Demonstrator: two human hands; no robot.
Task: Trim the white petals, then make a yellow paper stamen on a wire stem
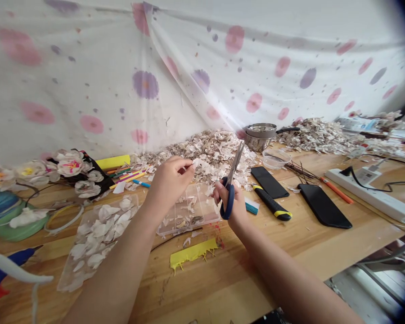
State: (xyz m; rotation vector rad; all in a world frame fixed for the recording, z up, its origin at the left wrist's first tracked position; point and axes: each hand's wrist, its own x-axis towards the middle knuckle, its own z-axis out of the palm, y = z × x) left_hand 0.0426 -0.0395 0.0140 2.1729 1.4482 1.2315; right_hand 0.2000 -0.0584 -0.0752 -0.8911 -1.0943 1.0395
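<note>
My left hand [172,177] is pinched closed, with a small white papery flake [197,163] at its fingertips, hard to tell apart from the pile behind. In my right hand [232,202] is a pair of scissors [228,204] with dark blue handles, its blades pointing up and away. Below and between the hands sits a clear compartment box [207,219] with a few flakes inside. Behind them spreads a big heap of white papery flakes [216,148]. Nearer me lies a yellow strip with a ragged, fringed edge [192,254].
Flakes fill a clear tray [67,270] at left, near handmade flowers [70,166]. Rightward are a black-and-yellow utility knife [273,204], two phones [269,182], a metal bowl [258,143], an orange pen [336,190] and a power strip [367,195]. A flower-patterned sheet [189,112] hangs behind.
</note>
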